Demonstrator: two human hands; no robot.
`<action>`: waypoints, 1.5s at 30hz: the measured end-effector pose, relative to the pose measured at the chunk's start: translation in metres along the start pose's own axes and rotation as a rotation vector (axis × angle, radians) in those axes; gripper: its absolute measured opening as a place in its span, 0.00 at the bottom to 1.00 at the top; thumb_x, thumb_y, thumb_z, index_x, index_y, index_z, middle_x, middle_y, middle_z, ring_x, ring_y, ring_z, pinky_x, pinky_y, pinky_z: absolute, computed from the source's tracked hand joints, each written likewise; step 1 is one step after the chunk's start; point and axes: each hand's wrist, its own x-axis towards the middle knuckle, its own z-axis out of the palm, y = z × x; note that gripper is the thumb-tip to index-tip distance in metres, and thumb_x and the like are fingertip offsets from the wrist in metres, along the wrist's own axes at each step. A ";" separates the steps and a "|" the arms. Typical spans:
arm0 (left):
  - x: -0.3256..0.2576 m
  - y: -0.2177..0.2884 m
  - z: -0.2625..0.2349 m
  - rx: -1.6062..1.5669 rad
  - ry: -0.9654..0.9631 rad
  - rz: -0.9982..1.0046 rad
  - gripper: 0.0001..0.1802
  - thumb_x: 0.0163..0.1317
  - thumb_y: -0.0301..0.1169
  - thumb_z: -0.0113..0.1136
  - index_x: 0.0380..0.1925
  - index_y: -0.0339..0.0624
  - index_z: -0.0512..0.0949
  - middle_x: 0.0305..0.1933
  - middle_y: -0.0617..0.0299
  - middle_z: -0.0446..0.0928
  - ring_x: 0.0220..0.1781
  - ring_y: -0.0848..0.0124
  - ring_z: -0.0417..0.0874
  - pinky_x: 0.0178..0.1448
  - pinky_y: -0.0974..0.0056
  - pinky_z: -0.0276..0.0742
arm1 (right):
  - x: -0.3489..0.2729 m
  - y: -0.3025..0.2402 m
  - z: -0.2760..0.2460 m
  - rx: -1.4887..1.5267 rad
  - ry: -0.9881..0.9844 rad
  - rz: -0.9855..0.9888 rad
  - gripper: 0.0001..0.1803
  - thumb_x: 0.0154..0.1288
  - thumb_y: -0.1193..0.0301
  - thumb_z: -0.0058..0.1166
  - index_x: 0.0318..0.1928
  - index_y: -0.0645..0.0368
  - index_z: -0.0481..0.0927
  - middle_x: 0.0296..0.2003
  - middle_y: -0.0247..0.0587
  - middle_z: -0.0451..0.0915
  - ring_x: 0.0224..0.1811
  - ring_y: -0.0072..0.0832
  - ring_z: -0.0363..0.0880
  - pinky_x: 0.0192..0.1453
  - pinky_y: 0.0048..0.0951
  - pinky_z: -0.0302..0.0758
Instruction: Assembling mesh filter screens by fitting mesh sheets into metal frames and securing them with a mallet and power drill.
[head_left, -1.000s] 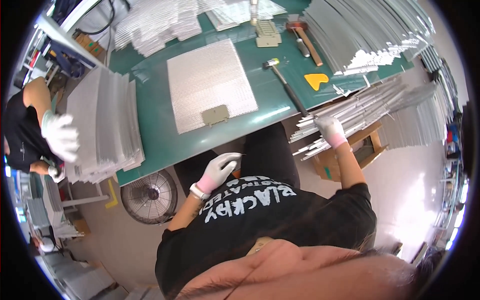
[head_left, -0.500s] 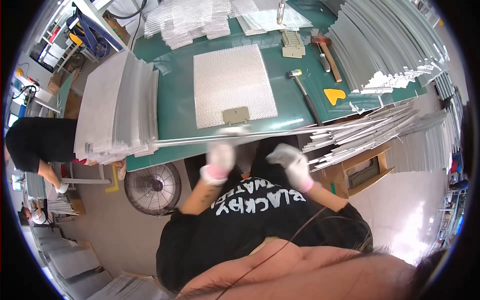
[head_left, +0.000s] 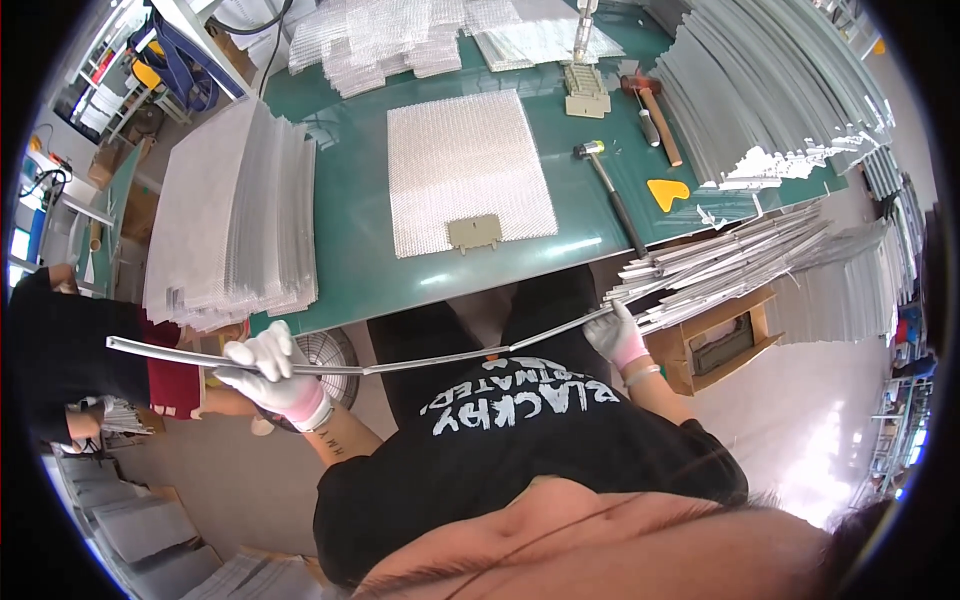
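Observation:
A long, thin grey-white frame strip [head_left: 440,361] stretches across in front of my body, below the table's front edge. It bends slightly and has notch-like breaks along its length. My left hand [head_left: 268,368], in a white glove, is closed around it toward the left end, which sticks out beyond the fingers. My right hand [head_left: 615,335], also gloved, grips the strip near its right end, beside a pile of similar strips [head_left: 720,265]. On the table, a white mesh sheet [head_left: 465,160] lies flat, with a small olive-grey plastic piece [head_left: 474,232] on its near edge.
Stacked mesh sheets [head_left: 215,210] stand at the left of the green table [head_left: 350,285]; grey panels [head_left: 770,90] fill its right. A hammer [head_left: 615,195], a mallet [head_left: 660,120] and a yellow scraper [head_left: 668,193] lie between. Below are a fan [head_left: 330,350] and a carton [head_left: 690,355]. Another person [head_left: 80,340] stands left.
My left hand has moved left and toward me along the strip, now gripping it. The strip has come off the table edge toward my body. My right hand has closed on its right end.

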 end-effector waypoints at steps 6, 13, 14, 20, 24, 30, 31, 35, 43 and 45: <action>0.020 0.028 -0.001 0.045 0.092 0.002 0.23 0.75 0.49 0.43 0.30 0.44 0.74 0.10 0.74 0.55 0.12 0.78 0.55 0.33 0.67 0.63 | -0.012 0.018 0.055 -0.013 0.120 -0.305 0.10 0.68 0.61 0.53 0.42 0.52 0.75 0.40 0.35 0.74 0.43 0.31 0.72 0.52 0.36 0.71; -0.006 0.004 -0.027 0.830 -0.042 -0.506 0.25 0.76 0.49 0.43 0.34 0.36 0.76 0.16 0.67 0.71 0.13 0.83 0.62 0.16 0.75 0.54 | -0.075 0.010 0.092 -0.033 -0.005 -0.544 0.09 0.71 0.61 0.49 0.37 0.51 0.76 0.30 0.31 0.70 0.37 0.29 0.69 0.46 0.34 0.67; -0.014 -0.009 -0.034 0.815 -0.070 -0.581 0.25 0.75 0.49 0.45 0.34 0.36 0.76 0.17 0.66 0.72 0.13 0.84 0.62 0.16 0.76 0.55 | -0.091 0.000 0.120 -0.121 -0.006 -0.669 0.12 0.72 0.58 0.49 0.37 0.50 0.76 0.30 0.29 0.70 0.36 0.28 0.69 0.47 0.35 0.68; -0.070 -0.085 -0.021 0.617 0.022 -0.832 0.25 0.75 0.49 0.46 0.32 0.35 0.75 0.16 0.65 0.71 0.13 0.83 0.64 0.17 0.76 0.57 | -0.143 -0.061 0.246 -0.186 -0.410 -1.009 0.15 0.73 0.55 0.49 0.35 0.52 0.69 0.25 0.28 0.65 0.30 0.23 0.66 0.43 0.30 0.65; -0.093 -0.088 -0.009 0.524 -0.028 -0.847 0.26 0.74 0.51 0.47 0.31 0.36 0.74 0.14 0.67 0.66 0.13 0.82 0.64 0.18 0.75 0.56 | -0.123 -0.071 0.312 -0.509 -0.538 -0.812 0.14 0.72 0.57 0.51 0.35 0.51 0.68 0.26 0.28 0.62 0.31 0.24 0.61 0.41 0.29 0.62; -0.126 -0.085 -0.007 0.606 0.174 -0.917 0.21 0.76 0.43 0.44 0.34 0.36 0.75 0.15 0.70 0.64 0.16 0.80 0.65 0.25 0.73 0.64 | 0.011 -0.069 0.362 -0.249 -0.584 -0.701 0.12 0.73 0.61 0.49 0.33 0.51 0.70 0.25 0.30 0.66 0.30 0.26 0.67 0.42 0.32 0.68; -0.131 -0.086 -0.012 0.601 0.213 -0.919 0.20 0.76 0.42 0.44 0.37 0.35 0.75 0.16 0.70 0.66 0.18 0.80 0.67 0.28 0.72 0.68 | 0.029 -0.066 0.359 -0.172 -0.534 -0.681 0.13 0.74 0.60 0.48 0.32 0.51 0.69 0.25 0.31 0.67 0.30 0.27 0.67 0.42 0.32 0.69; -0.145 -0.099 -0.018 1.303 0.064 -0.483 0.27 0.66 0.33 0.55 0.62 0.30 0.64 0.54 0.47 0.71 0.58 0.56 0.72 0.65 0.54 0.67 | 0.096 -0.050 0.339 -0.073 -0.300 -0.607 0.12 0.74 0.60 0.47 0.32 0.50 0.69 0.25 0.30 0.68 0.29 0.27 0.68 0.41 0.31 0.70; -0.004 -0.185 -0.001 1.525 -0.397 -0.185 0.38 0.63 0.38 0.58 0.67 0.25 0.58 0.71 0.32 0.56 0.75 0.41 0.55 0.76 0.48 0.51 | 0.133 -0.027 0.300 -0.948 -0.019 -0.908 0.22 0.59 0.73 0.62 0.52 0.66 0.72 0.39 0.45 0.79 0.38 0.30 0.79 0.42 0.31 0.77; 0.025 -0.225 -0.044 1.807 -0.266 -0.417 0.46 0.62 0.49 0.57 0.69 0.26 0.54 0.74 0.33 0.51 0.76 0.43 0.54 0.77 0.48 0.50 | 0.120 -0.020 0.295 -1.153 -0.005 -0.991 0.29 0.57 0.71 0.64 0.57 0.68 0.70 0.42 0.48 0.79 0.40 0.31 0.80 0.45 0.31 0.77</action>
